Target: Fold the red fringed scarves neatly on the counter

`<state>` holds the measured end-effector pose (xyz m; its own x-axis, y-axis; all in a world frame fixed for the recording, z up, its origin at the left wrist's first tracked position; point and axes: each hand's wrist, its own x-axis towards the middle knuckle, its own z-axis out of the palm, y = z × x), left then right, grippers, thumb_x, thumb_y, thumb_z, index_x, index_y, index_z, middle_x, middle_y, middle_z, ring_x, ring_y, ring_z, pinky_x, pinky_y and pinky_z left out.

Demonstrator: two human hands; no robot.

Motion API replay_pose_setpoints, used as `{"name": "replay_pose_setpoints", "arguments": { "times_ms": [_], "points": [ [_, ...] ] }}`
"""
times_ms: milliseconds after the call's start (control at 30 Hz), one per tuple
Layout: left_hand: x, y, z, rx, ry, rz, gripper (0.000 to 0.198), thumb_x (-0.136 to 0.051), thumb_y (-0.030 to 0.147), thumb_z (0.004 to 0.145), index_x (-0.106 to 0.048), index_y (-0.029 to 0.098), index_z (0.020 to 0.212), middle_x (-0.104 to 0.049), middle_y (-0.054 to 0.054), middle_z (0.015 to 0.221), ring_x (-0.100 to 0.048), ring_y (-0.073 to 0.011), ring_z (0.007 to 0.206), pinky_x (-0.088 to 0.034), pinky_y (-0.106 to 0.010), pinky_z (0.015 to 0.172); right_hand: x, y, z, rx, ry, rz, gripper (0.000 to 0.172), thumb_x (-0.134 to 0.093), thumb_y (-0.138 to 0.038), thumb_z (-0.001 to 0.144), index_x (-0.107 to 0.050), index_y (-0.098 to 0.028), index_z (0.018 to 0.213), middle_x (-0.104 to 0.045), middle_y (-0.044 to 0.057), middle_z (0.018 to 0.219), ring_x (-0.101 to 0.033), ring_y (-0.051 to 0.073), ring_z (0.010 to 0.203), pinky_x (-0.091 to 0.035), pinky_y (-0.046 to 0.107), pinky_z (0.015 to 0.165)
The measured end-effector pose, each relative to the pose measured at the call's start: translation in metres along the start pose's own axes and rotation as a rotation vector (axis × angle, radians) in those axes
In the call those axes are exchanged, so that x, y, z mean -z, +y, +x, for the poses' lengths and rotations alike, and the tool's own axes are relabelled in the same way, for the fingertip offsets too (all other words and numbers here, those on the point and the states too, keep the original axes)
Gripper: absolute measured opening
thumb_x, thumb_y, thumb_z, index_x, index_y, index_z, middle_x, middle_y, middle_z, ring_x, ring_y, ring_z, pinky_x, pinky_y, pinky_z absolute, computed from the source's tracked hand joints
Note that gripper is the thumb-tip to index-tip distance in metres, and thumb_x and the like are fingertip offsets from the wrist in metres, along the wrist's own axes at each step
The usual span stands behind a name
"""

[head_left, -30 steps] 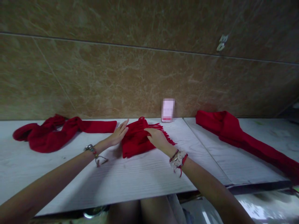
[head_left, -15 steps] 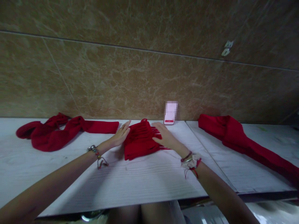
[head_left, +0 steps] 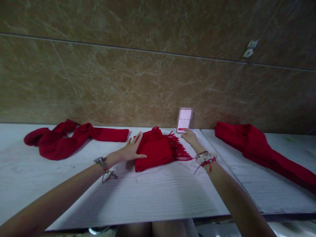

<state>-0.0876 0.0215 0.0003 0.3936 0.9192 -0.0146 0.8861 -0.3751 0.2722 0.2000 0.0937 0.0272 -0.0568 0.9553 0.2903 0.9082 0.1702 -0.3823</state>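
Observation:
A folded red scarf (head_left: 158,149) lies on the white table in the middle, its fringe spread out to the right. My left hand (head_left: 133,148) rests on the scarf's left edge with the fingers apart. Beyond the fringe, my right hand (head_left: 190,136) is at the lower edge of a phone (head_left: 184,121), one finger extended to its screen and the other fingers curled in. The phone leans against the wall and shows a red bar and some digits. Nothing can be seen held in my right hand.
Another red cloth (head_left: 59,143) lies loosely bunched on the left of the white table (head_left: 148,200). A long red cloth (head_left: 259,148) stretches across the right part, past a seam. A brown marbled wall (head_left: 138,82) rises behind, with a white fitting (head_left: 249,51).
My right hand has moved from the scarf's fringe up and right to the phone. The fringe now lies spread out. My left hand reaches slightly further over the scarf. The view has shifted a little.

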Motion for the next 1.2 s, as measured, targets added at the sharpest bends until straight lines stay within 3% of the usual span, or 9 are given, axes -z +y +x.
{"name": "replay_pose_setpoints", "arguments": {
  "times_ms": [133,233,333,433,533,767,1000,1100,1200],
  "points": [
    [0.002,-0.004,0.008,-0.035,0.026,-0.027,0.113,-0.049,0.066,0.066,0.019,0.009,0.135,0.01,-0.024,0.143,0.004,-0.0318,0.132,-0.007,-0.052,0.104,0.003,0.001,-0.005,0.14,0.076,0.046,0.048,-0.052,-0.013,0.071,-0.05,-0.016,0.119,-0.058,0.012,0.11,-0.052,0.025,0.106,-0.041,0.043,0.09],
    [-0.002,-0.008,0.013,-0.017,0.05,-0.065,0.115,-0.05,0.065,0.065,0.021,0.009,0.135,0.01,-0.023,0.143,0.005,-0.0309,0.132,-0.008,-0.05,0.104,-0.014,-0.04,-0.015,0.638,0.008,0.072,0.064,-0.061,-0.023,0.068,-0.039,-0.018,0.128,-0.044,0.012,0.129,-0.035,0.026,0.122,-0.03,0.046,0.1],
    [-0.007,-0.011,0.013,-0.03,0.082,-0.083,0.115,-0.052,0.064,0.065,0.022,0.009,0.135,0.011,-0.023,0.143,0.005,-0.0306,0.132,-0.009,-0.049,0.105,-0.036,-0.084,-0.017,0.827,-0.089,-0.091,0.064,-0.064,-0.021,0.068,-0.039,-0.019,0.127,-0.04,0.013,0.133,-0.026,0.029,0.127,-0.018,0.054,0.102],
    [-0.008,-0.011,0.012,-0.036,0.096,-0.091,0.116,-0.054,0.062,0.065,0.023,0.01,0.134,0.011,-0.024,0.142,0.004,-0.0308,0.132,-0.01,-0.049,0.104,-0.049,-0.11,-0.006,0.779,-0.087,-0.162,0.059,-0.062,-0.013,0.069,-0.042,-0.018,0.124,-0.044,0.013,0.131,-0.029,0.027,0.126,-0.015,0.053,0.103],
    [-0.007,-0.007,0.011,-0.007,0.074,-0.09,0.118,-0.056,0.061,0.064,0.024,0.009,0.134,0.01,-0.026,0.142,0.003,-0.0313,0.132,-0.01,-0.05,0.104,-0.051,-0.11,0.014,0.523,-0.062,-0.127,0.05,-0.054,-0.006,0.071,-0.047,-0.018,0.119,-0.053,0.013,0.121,-0.043,0.023,0.116,-0.029,0.042,0.099],
    [-0.004,-0.007,0.009,0.003,0.03,-0.005,0.111,-0.052,0.063,0.066,0.016,0.011,0.136,0.006,-0.024,0.143,0.0,-0.0318,0.132,-0.011,-0.051,0.103,-0.022,-0.036,0.043,0.087,0.042,-0.103,0.034,-0.038,-0.007,0.078,-0.053,-0.01,0.109,-0.066,0.016,0.089,-0.062,0.023,0.087,-0.046,0.034,0.074],
    [0.011,0.02,0.029,-0.064,-0.013,0.024,0.08,-0.03,0.063,0.079,-0.012,0.013,0.139,-0.009,-0.016,0.145,-0.006,-0.0301,0.132,-0.012,-0.05,0.104,-0.005,-0.021,0.007,0.345,0.018,0.042,0.028,-0.045,-0.012,0.078,-0.061,-0.017,0.1,-0.066,0.006,0.098,-0.06,0.016,0.09,-0.046,0.031,0.082],
    [0.001,0.038,0.04,-0.041,0.065,0.041,0.074,-0.025,0.06,0.083,-0.016,0.012,0.139,-0.011,-0.015,0.146,-0.006,-0.0289,0.133,-0.014,-0.047,0.105,-0.015,-0.027,-0.013,0.576,-0.07,0.173,0.03,-0.045,-0.018,0.081,-0.059,-0.018,0.108,-0.063,0.008,0.107,-0.057,0.018,0.099,-0.044,0.036,0.089],
    [-0.013,0.041,0.042,-0.059,0.035,0.111,0.071,-0.028,0.058,0.084,-0.02,0.013,0.138,-0.013,-0.014,0.145,-0.007,-0.0293,0.133,-0.013,-0.049,0.104,-0.029,-0.019,-0.029,0.63,-0.219,0.15,0.039,-0.044,-0.024,0.084,-0.049,-0.014,0.121,-0.053,0.011,0.123,-0.048,0.019,0.114,-0.038,0.038,0.096]
  ]
}}
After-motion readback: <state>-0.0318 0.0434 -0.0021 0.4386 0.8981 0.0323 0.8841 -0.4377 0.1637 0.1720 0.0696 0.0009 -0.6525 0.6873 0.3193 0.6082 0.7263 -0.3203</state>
